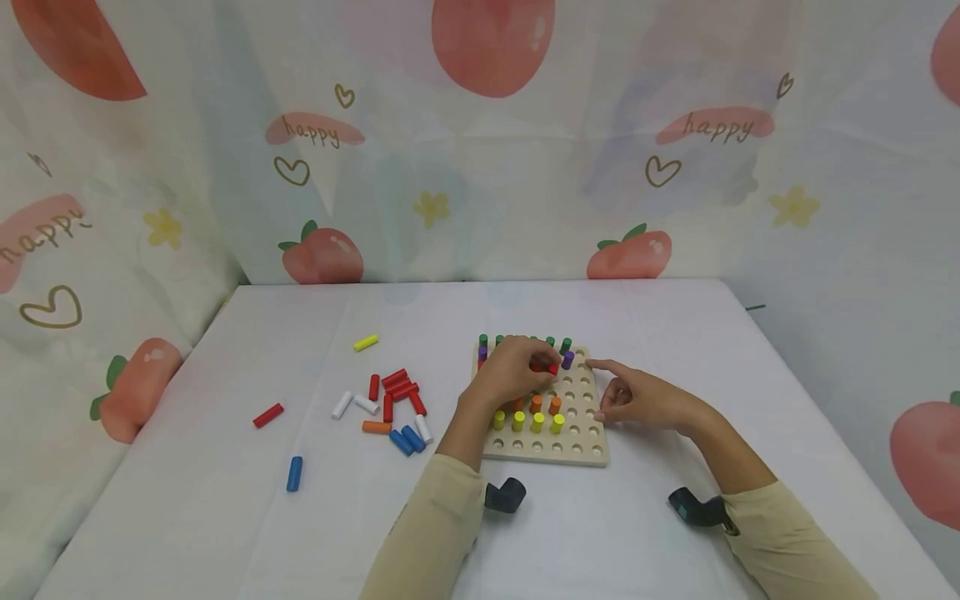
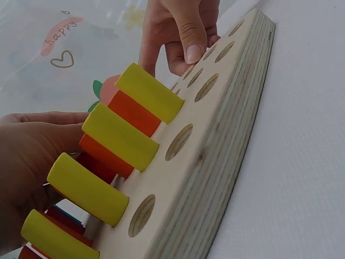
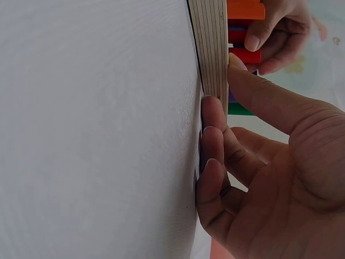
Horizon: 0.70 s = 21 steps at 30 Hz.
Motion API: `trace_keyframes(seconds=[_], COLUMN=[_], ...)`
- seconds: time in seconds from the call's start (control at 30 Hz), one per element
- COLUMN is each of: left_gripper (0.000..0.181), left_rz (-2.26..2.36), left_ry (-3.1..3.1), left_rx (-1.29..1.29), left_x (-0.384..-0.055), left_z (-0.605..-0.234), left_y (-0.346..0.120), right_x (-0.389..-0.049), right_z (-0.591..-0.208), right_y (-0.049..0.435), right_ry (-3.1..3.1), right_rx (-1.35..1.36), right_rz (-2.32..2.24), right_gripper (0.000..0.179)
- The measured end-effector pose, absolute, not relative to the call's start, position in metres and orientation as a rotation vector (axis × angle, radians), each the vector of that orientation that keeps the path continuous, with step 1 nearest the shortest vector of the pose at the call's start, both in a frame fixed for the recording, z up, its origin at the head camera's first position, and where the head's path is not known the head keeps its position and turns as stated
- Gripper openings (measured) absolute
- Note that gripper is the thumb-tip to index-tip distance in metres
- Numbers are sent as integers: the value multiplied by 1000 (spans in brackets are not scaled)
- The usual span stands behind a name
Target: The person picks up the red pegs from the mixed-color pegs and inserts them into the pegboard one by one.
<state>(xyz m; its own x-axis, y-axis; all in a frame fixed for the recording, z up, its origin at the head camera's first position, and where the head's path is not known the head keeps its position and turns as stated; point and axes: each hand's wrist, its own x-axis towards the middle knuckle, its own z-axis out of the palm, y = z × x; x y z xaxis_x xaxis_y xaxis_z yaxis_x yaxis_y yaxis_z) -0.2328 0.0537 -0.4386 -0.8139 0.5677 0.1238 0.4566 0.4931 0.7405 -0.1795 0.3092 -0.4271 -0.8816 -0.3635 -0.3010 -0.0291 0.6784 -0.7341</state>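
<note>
A light wooden pegboard (image 1: 555, 452) lies on the table. My left hand (image 1: 512, 367) reaches over it, thumb and fingers pinching a red peg (image 3: 249, 55) that stands at the board in the right wrist view. Along the board's right side, my right hand (image 1: 647, 402) grips the edge, thumb at the top face and curled fingers against the side. Upright yellow pegs (image 1: 537, 422) form a row near the front, with orange pegs (image 1: 536, 404) behind them. Green pegs (image 1: 566, 344) line the back, and a purple peg (image 1: 567, 360) stands before them. My left hand hides part of the middle rows.
Left of the board lies a loose group of red pegs (image 1: 401, 389), white pegs (image 1: 342, 405), blue pegs (image 1: 413, 438) and an orange peg (image 1: 377, 427). Farther out are a yellow peg (image 1: 366, 342), a single red peg (image 1: 268, 415) and a blue peg (image 1: 295, 473).
</note>
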Motion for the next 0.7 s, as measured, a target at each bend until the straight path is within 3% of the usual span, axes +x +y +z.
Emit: trace_keyframes(seconds=[0.7], left_gripper=[22], left_rz=[1280], left_ry=[2572], left_rx=[863], left_x=[-229], left_z=[-418], left_y=[37], right_x=[-181], right_z=[-425], right_y=[307], right_ry=[2463], right_rx=[-304], right_rz=[-1071], right_gripper=[88])
